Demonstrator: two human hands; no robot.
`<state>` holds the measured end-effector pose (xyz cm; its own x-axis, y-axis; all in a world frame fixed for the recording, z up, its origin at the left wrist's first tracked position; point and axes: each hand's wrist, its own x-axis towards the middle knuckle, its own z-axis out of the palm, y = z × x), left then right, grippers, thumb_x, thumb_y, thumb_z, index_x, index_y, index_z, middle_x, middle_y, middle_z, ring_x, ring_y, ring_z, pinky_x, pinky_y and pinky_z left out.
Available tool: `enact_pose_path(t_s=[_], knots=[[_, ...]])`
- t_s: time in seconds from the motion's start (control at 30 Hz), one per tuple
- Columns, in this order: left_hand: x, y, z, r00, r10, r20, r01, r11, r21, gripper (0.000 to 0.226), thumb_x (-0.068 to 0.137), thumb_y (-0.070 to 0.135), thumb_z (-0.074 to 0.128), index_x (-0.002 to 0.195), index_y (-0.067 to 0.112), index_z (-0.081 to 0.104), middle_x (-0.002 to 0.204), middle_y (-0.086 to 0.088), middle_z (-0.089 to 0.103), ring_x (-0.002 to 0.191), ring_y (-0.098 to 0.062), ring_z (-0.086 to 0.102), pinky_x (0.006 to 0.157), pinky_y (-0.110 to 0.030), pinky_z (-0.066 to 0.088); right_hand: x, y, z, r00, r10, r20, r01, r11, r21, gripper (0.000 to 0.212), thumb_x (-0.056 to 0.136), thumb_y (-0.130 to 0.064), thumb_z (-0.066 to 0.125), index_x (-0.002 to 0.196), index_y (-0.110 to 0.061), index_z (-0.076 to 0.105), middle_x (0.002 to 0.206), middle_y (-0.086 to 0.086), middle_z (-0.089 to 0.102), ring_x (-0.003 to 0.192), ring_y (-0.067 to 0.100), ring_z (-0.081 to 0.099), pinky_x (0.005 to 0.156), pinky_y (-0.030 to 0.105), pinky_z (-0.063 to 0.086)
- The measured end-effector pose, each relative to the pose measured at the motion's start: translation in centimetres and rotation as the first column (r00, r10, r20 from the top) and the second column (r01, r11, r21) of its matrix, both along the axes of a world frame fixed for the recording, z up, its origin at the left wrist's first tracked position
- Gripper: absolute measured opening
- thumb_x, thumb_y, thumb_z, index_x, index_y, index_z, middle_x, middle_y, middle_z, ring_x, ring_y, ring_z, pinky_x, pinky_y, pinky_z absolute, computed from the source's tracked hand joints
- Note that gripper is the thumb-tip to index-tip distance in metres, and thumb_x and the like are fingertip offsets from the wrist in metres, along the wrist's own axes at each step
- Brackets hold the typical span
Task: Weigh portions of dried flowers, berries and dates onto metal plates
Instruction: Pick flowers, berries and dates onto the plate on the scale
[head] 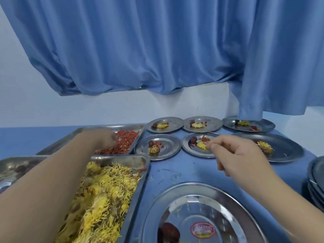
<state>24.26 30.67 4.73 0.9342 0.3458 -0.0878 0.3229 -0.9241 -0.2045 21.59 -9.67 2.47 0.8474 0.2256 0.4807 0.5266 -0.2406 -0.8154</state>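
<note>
My left hand (105,139) reaches into the far metal tray (84,131) and its curled fingers dig into the red berries (129,137). My right hand (235,153) hovers over a small metal plate (190,150) in the middle row, with thumb and forefinger pinching what looks like a bit of dried yellow flower. That plate holds a date, berries and flowers. A long tray of dried yellow flowers (108,190) lies under my left forearm. The large near plate (201,195) holds one dark date (169,232).
Several other filled plates stand behind and beside, such as the left plate (169,146) and the right plate (289,151). A tray with dates (17,168) sits far left. Stacked plates (315,178) stand at the right edge. A blue curtain (157,50) hangs behind the blue table.
</note>
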Motion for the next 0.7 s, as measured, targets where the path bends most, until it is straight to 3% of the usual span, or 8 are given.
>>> enact_pose_path(t_s=[0.2,0.37,0.43,0.53,0.7], knots=[[2.9,-0.8,-2.0,0.991,0.093,-0.094,-0.095,0.995,-0.014,0.032,0.094,0.036,0.051,0.12,0.021,0.064,0.12,-0.001,0.061,0.098,-0.018,0.058,0.092,-0.038,0.048,0.4,-0.3,-0.5,0.999,0.013,-0.03,-0.013,1.0,0.001,0.022,0.087,-0.018,0.056,0.074,-0.032,0.067,0.047,-0.001,0.05,0.038,0.004,0.043,0.046,0.018,0.035],[3.6,-2.1,-3.3,0.987,0.123,-0.101,-0.123,0.992,0.003,0.029,0.095,0.016,0.052,0.12,0.01,0.065,0.121,-0.008,0.063,0.096,-0.021,0.059,0.091,-0.035,0.051,0.4,-0.4,-0.6,0.999,0.005,-0.038,-0.005,1.0,-0.002,0.021,0.087,-0.018,0.055,0.075,-0.03,0.067,0.05,0.005,0.05,0.04,0.002,0.044,0.045,0.017,0.037],[3.5,-2.6,-3.1,0.987,0.131,-0.093,-0.132,0.991,-0.005,0.033,0.093,0.008,0.05,0.123,0.008,0.063,0.117,-0.009,0.063,0.087,-0.021,0.058,0.079,-0.032,0.052,0.3,-0.3,-0.6,0.999,0.005,-0.032,-0.005,1.0,-0.005,0.019,0.086,-0.019,0.055,0.074,-0.029,0.066,0.049,0.002,0.051,0.041,0.004,0.043,0.048,0.022,0.038],[3.4,-2.7,-2.7,0.985,0.139,-0.098,-0.145,0.988,-0.058,0.031,0.09,0.004,0.049,0.116,0.009,0.065,0.092,-0.005,0.063,0.063,-0.017,0.055,0.052,-0.025,0.047,0.2,-0.2,-0.6,1.0,0.0,-0.023,0.0,1.0,-0.019,0.019,0.086,-0.02,0.055,0.075,-0.03,0.066,0.048,0.001,0.052,0.042,0.006,0.044,0.049,0.024,0.039],[3.2,-1.9,-2.8,0.993,0.105,-0.061,-0.116,0.97,-0.212,0.027,0.086,0.001,0.052,0.095,0.013,0.074,0.089,-0.01,0.072,0.062,-0.02,0.058,0.056,-0.028,0.049,0.3,-0.2,-0.7,1.0,0.0,-0.027,0.0,1.0,-0.001,0.022,0.086,-0.018,0.056,0.074,-0.033,0.067,0.047,-0.001,0.051,0.042,0.005,0.043,0.043,0.016,0.037]])
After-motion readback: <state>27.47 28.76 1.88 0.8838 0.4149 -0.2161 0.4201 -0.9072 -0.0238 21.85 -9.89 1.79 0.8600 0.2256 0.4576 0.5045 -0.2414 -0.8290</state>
